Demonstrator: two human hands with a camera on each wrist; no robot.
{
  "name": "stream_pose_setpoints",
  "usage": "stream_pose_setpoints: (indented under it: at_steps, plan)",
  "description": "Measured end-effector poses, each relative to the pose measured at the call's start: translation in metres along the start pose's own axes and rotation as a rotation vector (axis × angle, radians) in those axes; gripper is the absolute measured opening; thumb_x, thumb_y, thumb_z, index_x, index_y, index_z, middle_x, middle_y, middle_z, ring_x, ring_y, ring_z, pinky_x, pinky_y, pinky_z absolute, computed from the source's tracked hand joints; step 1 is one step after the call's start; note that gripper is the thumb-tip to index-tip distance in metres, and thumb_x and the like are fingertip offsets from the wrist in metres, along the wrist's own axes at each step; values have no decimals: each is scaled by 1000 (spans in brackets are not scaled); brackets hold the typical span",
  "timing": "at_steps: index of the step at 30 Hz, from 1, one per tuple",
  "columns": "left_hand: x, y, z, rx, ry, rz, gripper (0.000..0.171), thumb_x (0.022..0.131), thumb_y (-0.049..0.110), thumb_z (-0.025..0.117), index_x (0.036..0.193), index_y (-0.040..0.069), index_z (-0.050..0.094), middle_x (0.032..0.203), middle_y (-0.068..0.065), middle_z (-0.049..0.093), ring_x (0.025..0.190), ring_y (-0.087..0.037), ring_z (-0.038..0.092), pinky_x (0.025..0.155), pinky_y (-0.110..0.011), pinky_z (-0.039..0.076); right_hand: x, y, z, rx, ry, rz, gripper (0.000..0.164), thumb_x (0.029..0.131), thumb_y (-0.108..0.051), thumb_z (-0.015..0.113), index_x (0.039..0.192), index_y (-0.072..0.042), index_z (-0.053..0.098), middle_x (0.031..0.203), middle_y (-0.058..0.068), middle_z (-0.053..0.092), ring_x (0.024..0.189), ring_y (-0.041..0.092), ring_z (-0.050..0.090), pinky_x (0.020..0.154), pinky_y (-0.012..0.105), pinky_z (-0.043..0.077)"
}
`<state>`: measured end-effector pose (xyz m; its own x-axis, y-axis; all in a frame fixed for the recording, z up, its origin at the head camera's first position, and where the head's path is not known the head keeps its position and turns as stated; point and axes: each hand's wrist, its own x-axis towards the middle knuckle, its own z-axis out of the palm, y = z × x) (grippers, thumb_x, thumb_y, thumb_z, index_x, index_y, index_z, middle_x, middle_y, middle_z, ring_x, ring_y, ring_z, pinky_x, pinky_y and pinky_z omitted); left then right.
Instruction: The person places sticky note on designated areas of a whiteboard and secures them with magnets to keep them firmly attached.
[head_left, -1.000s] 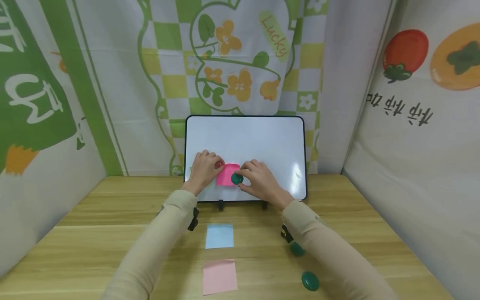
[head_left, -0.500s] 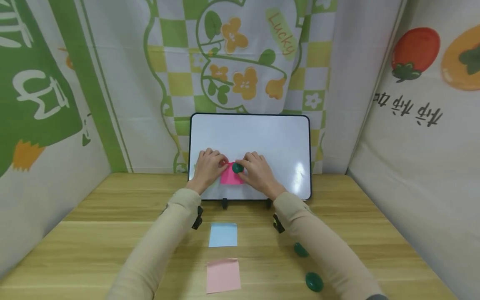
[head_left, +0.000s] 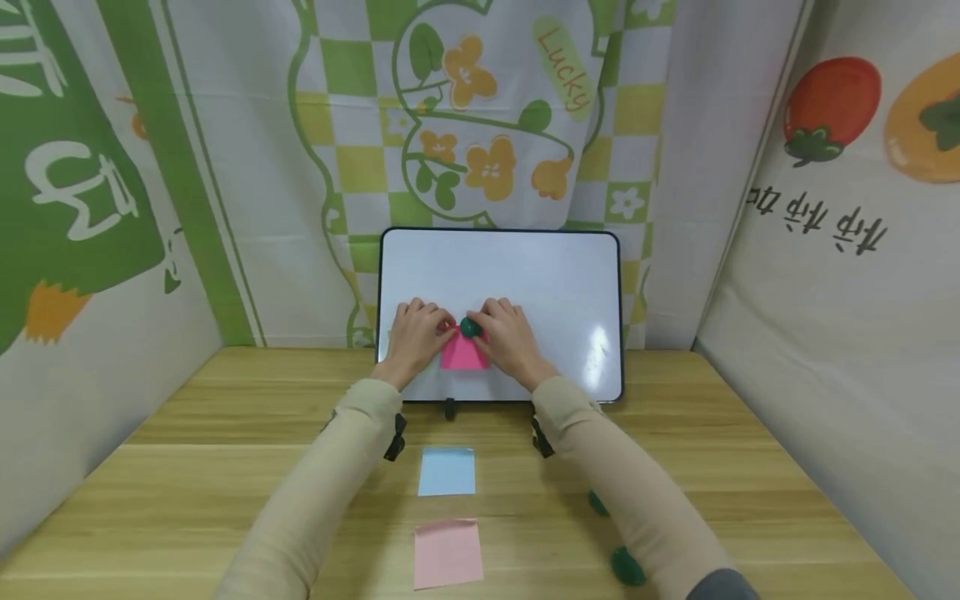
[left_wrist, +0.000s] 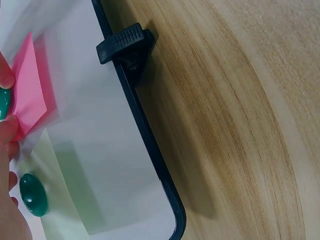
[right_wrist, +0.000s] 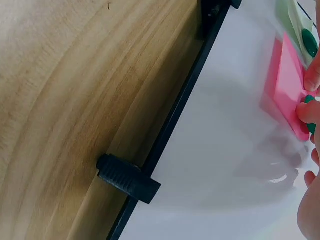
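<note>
A whiteboard (head_left: 540,283) with a black rim stands upright at the back of the table. Against it, my left hand (head_left: 414,340) pinches the top left of a bright pink sticky note (head_left: 463,357). My right hand (head_left: 512,340) holds a round green magnet (head_left: 471,327) between thumb and finger, at the note's upper edge. In the left wrist view the note's lower part stands off the board. Beside it, a pale green note (left_wrist: 64,197) hangs under another green magnet (left_wrist: 33,194), mostly hidden behind my left hand in the head view.
On the wooden table (head_left: 187,467) lie a light blue note (head_left: 447,472) and a pale pink note (head_left: 448,554). A green magnet (head_left: 627,567) and a second magnet (head_left: 597,502) lie partly under my right forearm. Black clips (right_wrist: 129,178) support the board's lower edge. Printed curtains surround the table.
My right hand has moved up and left with the magnet, from the note's right side to its upper edge. The left hand keeps its hold on the note. The view shifted slightly.
</note>
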<state>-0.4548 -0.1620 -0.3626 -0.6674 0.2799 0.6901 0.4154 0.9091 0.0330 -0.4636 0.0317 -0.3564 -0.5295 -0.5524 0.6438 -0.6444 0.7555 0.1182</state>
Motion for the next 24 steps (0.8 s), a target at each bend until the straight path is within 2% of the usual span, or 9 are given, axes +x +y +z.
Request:
stream_pose_setpoints:
  at_steps: [7, 16, 24]
  plan:
    - [1, 3, 2, -25, 7, 0, 16, 88, 29, 76, 97, 15, 76, 84, -2, 71, 83, -23, 53, 82, -40, 39, -1, 0, 3, 40, -30, 17, 35, 92, -19, 71, 126, -13, 68, 108, 5, 61, 104, 24, 54, 88, 39, 45]
    - [1, 1, -3, -31, -10, -2, 16, 89, 28, 75, 97, 14, 76, 84, -3, 70, 83, -22, 52, 82, -40, 38, 2, -5, 2, -1, -36, 29, 36, 92, -22, 71, 128, -15, 68, 117, 6, 62, 109, 25, 55, 90, 40, 46]
    - [3, 1, 1, -29, -13, 2, 16, 89, 29, 75, 97, 15, 76, 84, -2, 70, 83, -23, 52, 82, -40, 38, 0, -4, 0, -35, -31, 40, 36, 92, -25, 72, 127, -18, 68, 116, 3, 62, 108, 23, 54, 90, 40, 45]
